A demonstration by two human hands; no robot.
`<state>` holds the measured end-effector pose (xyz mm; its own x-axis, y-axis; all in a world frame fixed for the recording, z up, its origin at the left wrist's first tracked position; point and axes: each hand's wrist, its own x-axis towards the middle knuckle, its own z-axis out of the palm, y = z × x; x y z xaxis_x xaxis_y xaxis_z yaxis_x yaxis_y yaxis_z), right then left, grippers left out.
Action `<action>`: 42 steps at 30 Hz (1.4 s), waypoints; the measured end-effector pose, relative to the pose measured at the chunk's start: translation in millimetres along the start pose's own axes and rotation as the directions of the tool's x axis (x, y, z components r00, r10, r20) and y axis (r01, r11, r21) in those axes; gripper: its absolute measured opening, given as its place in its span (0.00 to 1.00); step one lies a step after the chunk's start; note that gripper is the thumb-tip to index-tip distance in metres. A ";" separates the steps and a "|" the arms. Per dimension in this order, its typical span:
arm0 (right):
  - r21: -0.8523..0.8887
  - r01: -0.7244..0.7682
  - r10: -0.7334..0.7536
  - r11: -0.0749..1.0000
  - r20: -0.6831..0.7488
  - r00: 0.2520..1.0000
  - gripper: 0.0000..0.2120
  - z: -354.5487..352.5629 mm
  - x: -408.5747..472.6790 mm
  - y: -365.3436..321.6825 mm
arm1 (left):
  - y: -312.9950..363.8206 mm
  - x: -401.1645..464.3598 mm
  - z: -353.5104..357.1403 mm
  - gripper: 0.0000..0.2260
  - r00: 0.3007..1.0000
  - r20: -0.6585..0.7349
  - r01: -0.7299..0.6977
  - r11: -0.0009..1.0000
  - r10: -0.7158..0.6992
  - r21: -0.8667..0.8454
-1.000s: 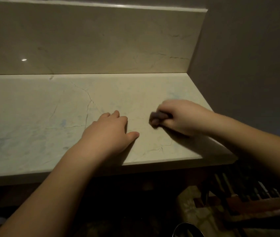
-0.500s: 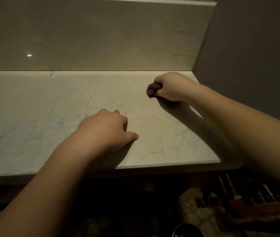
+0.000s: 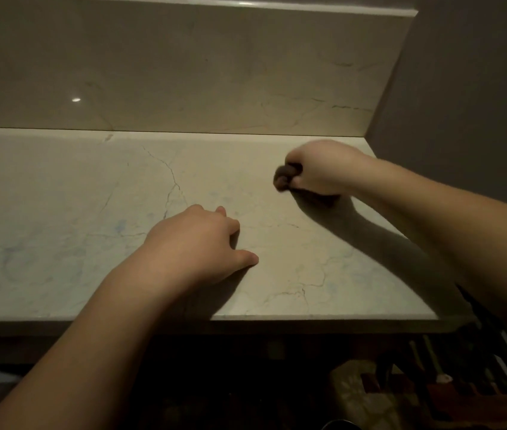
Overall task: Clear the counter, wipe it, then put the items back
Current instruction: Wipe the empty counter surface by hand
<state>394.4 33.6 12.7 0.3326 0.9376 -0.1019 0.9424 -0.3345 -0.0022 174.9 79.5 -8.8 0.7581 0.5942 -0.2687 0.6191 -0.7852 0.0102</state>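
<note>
The pale marble counter (image 3: 60, 212) is bare, with thin dark veins across it. My right hand (image 3: 323, 169) grips a small dark bunched cloth (image 3: 284, 176) and presses it on the counter near the back right corner. Only a dark wad of the cloth shows past my fingers. My left hand (image 3: 196, 243) rests flat on the counter near the front middle, fingers relaxed and thumb out to the right.
A marble backsplash (image 3: 184, 72) rises behind the counter and a grey wall (image 3: 463, 103) closes the right side. Below the front edge at the lower right, a rack with knives and utensils (image 3: 478, 367) sits in the dark.
My right hand swept the cloth from the front middle of the counter toward the back right, then slightly forward. My left hand stayed in place.
</note>
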 end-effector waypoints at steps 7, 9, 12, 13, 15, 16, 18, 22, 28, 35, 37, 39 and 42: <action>0.059 -0.178 0.182 0.982 -0.065 0.981 0.10 -3.9 93.2 1.4 | -1.4 1.7 2.2 0.29 1.000 -0.002 0.019 0.999 -0.019 -0.027; 0.070 -0.202 0.207 0.977 -0.080 0.975 0.09 -3.0 101.8 5.3 | -2.2 1.7 2.2 0.29 1.000 0.000 0.022 0.999 -0.022 -0.035; 0.063 -0.211 0.216 0.975 -0.085 0.973 0.03 -0.6 98.6 16.5 | -2.8 0.5 2.5 0.29 1.000 -0.004 0.018 0.999 -0.018 -0.034; 0.064 -0.218 0.223 0.974 -0.089 0.971 0.03 0.9 94.5 22.9 | -2.9 0.2 2.3 0.29 1.000 -0.007 0.019 0.999 -0.019 -0.033; 0.067 -0.208 0.215 0.976 -0.114 0.970 0.04 3.2 83.0 38.4 | -2.6 -0.3 2.1 0.29 1.000 -0.005 0.020 0.999 -0.020 -0.035; 0.069 -0.194 0.201 0.979 -0.120 0.972 0.03 3.4 74.8 46.6 | -2.2 -0.5 2.0 0.29 1.000 -0.002 0.019 0.999 -0.019 -0.034; 0.060 -0.165 0.170 0.985 -0.107 0.980 0.04 2.5 56.9 63.6 | -1.4 -1.0 1.9 0.29 1.000 0.001 0.016 1.000 -0.016 -0.026; 0.014 -0.202 0.202 0.979 -0.041 0.979 0.06 0.8 28.4 94.6 | 0.2 -1.4 0.9 0.29 1.000 0.003 0.008 1.000 -0.008 -0.012; 0.107 -0.316 0.331 0.943 -0.183 0.926 0.03 13.1 55.4 102.1 | 0.0 -2.5 -0.4 0.29 1.000 0.008 -0.001 1.000 0.001 -0.008; 0.092 -0.128 0.145 0.987 -0.204 0.968 0.06 16.0 55.5 87.6 | 0.4 -3.5 -2.2 0.28 1.000 0.016 0.011 1.000 -0.011 -0.016; 0.096 -0.012 0.030 0.995 -0.188 0.982 0.06 18.4 32.2 84.9 | -0.3 -3.8 -2.2 0.28 1.000 0.013 0.013 1.000 -0.012 -0.018; 0.056 0.100 -0.092 0.993 -0.142 0.986 0.07 20.6 6.5 84.1 | -0.5 -3.8 -3.2 0.28 1.000 0.016 0.015 1.000 -0.015 -0.021; -0.040 0.198 -0.200 0.979 -0.061 0.978 0.09 20.3 -18.4 89.5 | -0.2 -3.2 -4.9 0.28 1.000 0.025 0.014 1.000 -0.013 -0.012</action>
<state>471.9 -15.6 -5.8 0.1386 0.9896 -0.0390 0.9903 -0.1380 0.0173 173.4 78.6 -3.3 0.7444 0.6003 -0.2924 0.6319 -0.7749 0.0180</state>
